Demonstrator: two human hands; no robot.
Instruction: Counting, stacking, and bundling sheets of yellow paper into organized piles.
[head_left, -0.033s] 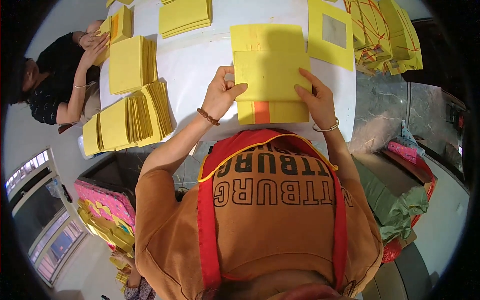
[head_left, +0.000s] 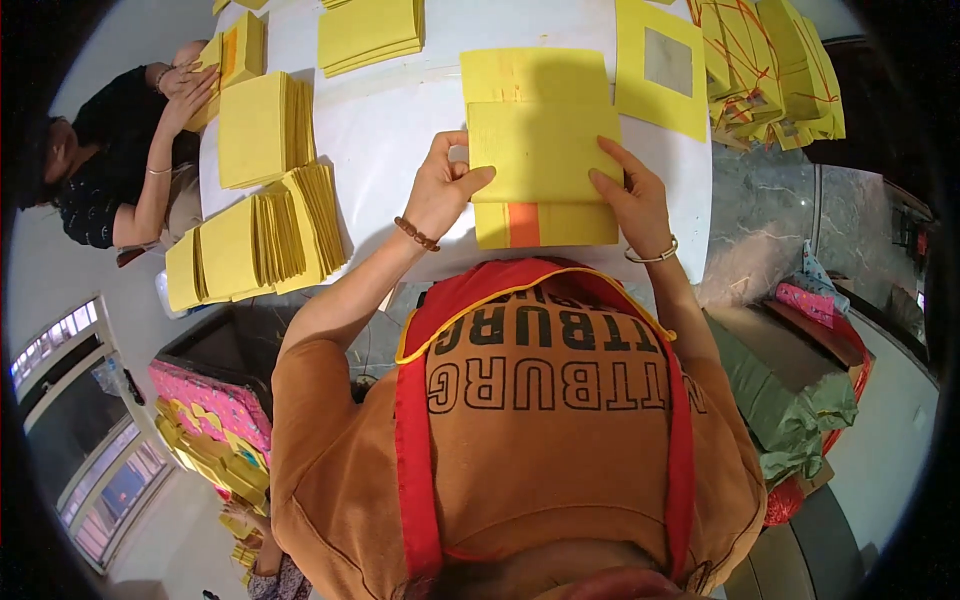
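Observation:
A rectangular yellow folded paper piece (head_left: 545, 150) is held level between my two hands over the white table. My left hand (head_left: 447, 185) grips its left edge, thumb on top and fingers curled beneath. At the opposite edge, my right hand (head_left: 636, 195) pinches it with thumb above and index finger along the side. Underneath, a second yellow paper piece (head_left: 580, 226) sticks out at the near and far ends, with an orange strip (head_left: 523, 225) across its near part. Whether the two pieces are joined cannot be seen.
Stacks of yellow paper pieces (head_left: 255, 130) line the table's left side, and another stack (head_left: 370, 38) lies farther back. Right of my hands is a yellow sheet with a grey window (head_left: 640, 95). Yellow bundles with orange cords (head_left: 760, 60) crowd the right corner. A co-worker (head_left: 120, 170) sits left.

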